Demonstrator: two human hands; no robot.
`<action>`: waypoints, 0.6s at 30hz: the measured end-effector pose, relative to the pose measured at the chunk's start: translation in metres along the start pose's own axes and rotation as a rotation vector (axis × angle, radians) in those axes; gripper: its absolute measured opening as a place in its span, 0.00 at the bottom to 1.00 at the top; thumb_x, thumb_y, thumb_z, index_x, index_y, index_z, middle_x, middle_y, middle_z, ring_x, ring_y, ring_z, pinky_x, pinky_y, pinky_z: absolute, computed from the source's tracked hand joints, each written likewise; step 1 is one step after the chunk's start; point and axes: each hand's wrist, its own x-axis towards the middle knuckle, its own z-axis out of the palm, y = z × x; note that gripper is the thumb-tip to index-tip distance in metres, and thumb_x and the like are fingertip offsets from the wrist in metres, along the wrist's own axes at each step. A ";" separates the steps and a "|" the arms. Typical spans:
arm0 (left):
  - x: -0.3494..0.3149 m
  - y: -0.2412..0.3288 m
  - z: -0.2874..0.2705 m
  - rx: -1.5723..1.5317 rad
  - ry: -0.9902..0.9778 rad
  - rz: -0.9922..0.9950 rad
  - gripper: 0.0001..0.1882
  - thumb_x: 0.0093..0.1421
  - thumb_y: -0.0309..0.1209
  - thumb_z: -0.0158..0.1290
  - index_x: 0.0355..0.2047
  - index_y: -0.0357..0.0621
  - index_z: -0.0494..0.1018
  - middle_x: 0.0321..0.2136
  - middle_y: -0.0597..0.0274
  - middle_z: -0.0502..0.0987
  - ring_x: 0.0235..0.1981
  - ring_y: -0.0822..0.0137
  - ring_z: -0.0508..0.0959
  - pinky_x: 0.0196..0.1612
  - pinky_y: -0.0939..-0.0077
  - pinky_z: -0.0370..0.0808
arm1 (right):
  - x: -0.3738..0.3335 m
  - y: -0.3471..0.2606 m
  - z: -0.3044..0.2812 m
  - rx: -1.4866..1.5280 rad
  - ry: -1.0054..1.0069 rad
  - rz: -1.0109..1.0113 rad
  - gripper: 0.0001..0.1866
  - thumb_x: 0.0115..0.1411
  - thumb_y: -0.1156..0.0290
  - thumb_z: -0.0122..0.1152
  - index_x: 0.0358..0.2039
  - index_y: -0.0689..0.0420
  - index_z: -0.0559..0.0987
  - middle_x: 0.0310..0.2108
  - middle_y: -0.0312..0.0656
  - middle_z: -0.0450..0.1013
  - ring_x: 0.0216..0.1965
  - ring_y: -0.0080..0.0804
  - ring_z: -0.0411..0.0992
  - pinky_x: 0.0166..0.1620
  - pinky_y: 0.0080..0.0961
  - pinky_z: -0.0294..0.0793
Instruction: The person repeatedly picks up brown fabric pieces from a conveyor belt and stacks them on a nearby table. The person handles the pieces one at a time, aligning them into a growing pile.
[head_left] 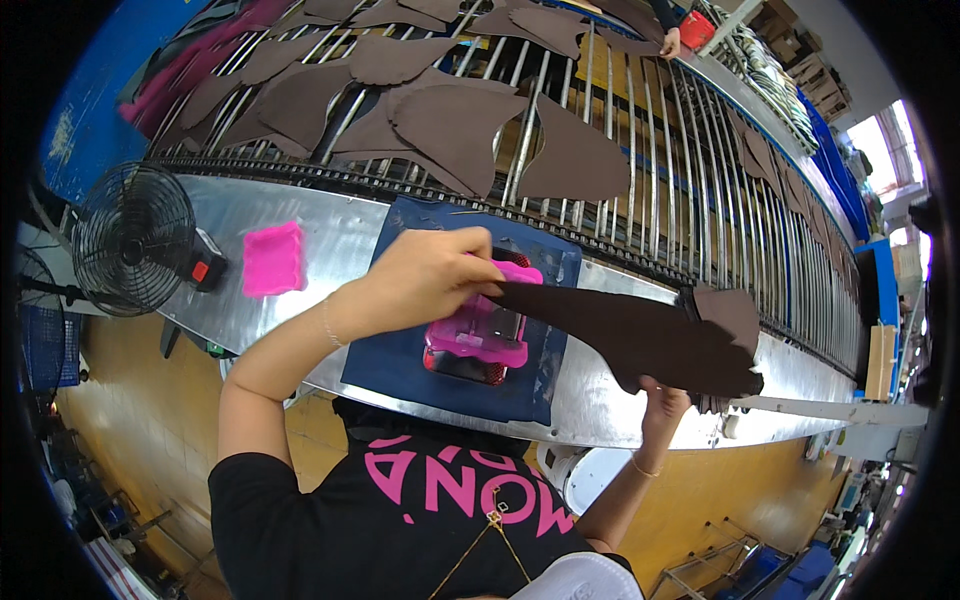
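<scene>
A dark brown cut piece of sheet material (pixel 630 335) is stretched between my hands above the metal table. My left hand (pixel 435 275) pinches its narrow end between thumb and fingers. At the wide end my right hand (pixel 660 408) grips the lower edge, with some fingers hidden behind the piece. Other brown pieces (pixel 730 308) show just behind that wide end. Below my left hand, a bright pink scalloped holder (pixel 480 345) sits over a red and black object (pixel 465 368), partly covered by the hand. Both rest on a dark blue mat (pixel 390 365).
A conveyor of metal rods (pixel 650 140) runs along the table's far side, carrying several flat brown pieces (pixel 455 125). To the left are a pink scalloped square (pixel 272 260) and a black fan (pixel 135 225). Another person's hand (pixel 670 43) appears across the conveyor beside something red (pixel 696 30).
</scene>
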 end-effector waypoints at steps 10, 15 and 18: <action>0.047 0.007 0.022 -0.148 0.160 -0.077 0.11 0.55 0.33 0.58 0.36 0.44 0.75 0.28 0.60 0.70 0.29 0.63 0.75 0.30 0.72 0.71 | 0.087 -0.034 -0.043 0.420 0.158 0.154 0.14 0.62 0.77 0.54 0.46 0.71 0.71 0.40 0.43 0.74 0.39 0.22 0.71 0.43 0.17 0.70; 0.016 -0.011 -0.029 -0.157 0.290 -0.328 0.13 0.57 0.32 0.56 0.43 0.43 0.74 0.26 0.63 0.67 0.26 0.71 0.68 0.30 0.80 0.67 | 0.177 0.039 0.007 0.366 -0.030 0.162 0.22 0.61 0.73 0.56 0.52 0.73 0.68 0.44 0.47 0.73 0.44 0.26 0.70 0.48 0.20 0.67; -0.016 -0.023 -0.044 -0.200 0.391 -0.463 0.13 0.58 0.31 0.56 0.44 0.43 0.74 0.26 0.68 0.66 0.26 0.76 0.66 0.28 0.83 0.64 | 0.214 0.064 0.047 0.360 -0.106 0.270 0.20 0.60 0.72 0.58 0.50 0.71 0.70 0.39 0.39 0.74 0.36 0.21 0.71 0.38 0.18 0.71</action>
